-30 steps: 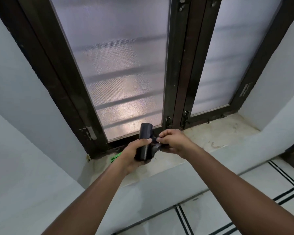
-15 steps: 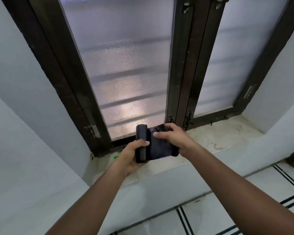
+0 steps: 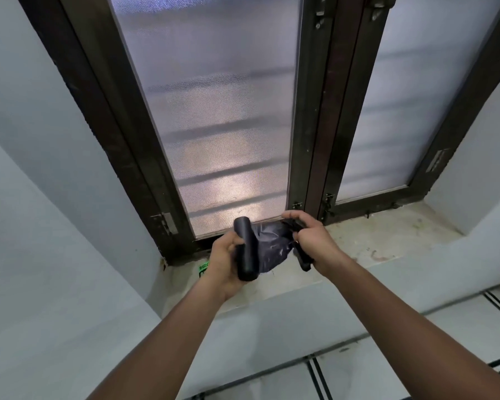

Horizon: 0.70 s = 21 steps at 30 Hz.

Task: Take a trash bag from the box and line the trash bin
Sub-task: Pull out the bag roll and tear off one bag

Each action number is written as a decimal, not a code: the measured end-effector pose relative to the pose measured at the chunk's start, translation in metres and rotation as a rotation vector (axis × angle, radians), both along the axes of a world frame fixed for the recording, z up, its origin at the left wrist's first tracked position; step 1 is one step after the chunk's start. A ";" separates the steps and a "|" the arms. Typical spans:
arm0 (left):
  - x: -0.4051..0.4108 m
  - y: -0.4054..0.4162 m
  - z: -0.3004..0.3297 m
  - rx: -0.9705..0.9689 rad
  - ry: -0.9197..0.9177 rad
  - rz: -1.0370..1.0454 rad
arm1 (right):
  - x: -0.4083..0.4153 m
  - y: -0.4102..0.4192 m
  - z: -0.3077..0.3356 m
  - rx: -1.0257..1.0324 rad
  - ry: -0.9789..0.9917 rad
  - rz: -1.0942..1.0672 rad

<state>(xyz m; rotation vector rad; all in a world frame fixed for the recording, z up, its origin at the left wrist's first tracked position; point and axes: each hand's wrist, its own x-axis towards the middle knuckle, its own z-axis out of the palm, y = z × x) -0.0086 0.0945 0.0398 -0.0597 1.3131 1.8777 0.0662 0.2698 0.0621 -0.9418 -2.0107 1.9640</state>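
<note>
A roll of black trash bags (image 3: 246,251) stands nearly upright in my left hand (image 3: 224,259), which is wrapped around it above the window sill. A black bag (image 3: 270,249) is unrolled sideways from the roll toward the right. My right hand (image 3: 311,239) pinches the free end of that bag, crumpling it between the fingers. Behind my left wrist, a corner of a box with green print (image 3: 203,268) lies on the sill, mostly hidden. No trash bin is in view.
A pale stone window sill (image 3: 387,241) runs across under a dark-framed window (image 3: 315,125) with frosted panes. Grey-white walls close in at left and right. White floor tiles with black stripes (image 3: 315,370) show at the bottom right.
My right hand has pulled the bag's end further right from the roll, so more black film is stretched between my hands. The roll in my left hand has tilted slightly.
</note>
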 end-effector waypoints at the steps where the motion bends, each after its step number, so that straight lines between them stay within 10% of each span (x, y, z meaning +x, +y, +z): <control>1: 0.001 0.000 0.000 -0.017 0.003 0.001 | 0.000 0.000 -0.001 0.034 -0.001 -0.008; 11: 0.004 -0.002 -0.002 -0.038 -0.001 0.089 | 0.004 0.004 -0.008 0.423 -0.088 0.015; 21: 0.007 -0.011 0.002 -0.050 0.030 0.050 | 0.004 0.004 -0.004 0.066 -0.063 0.179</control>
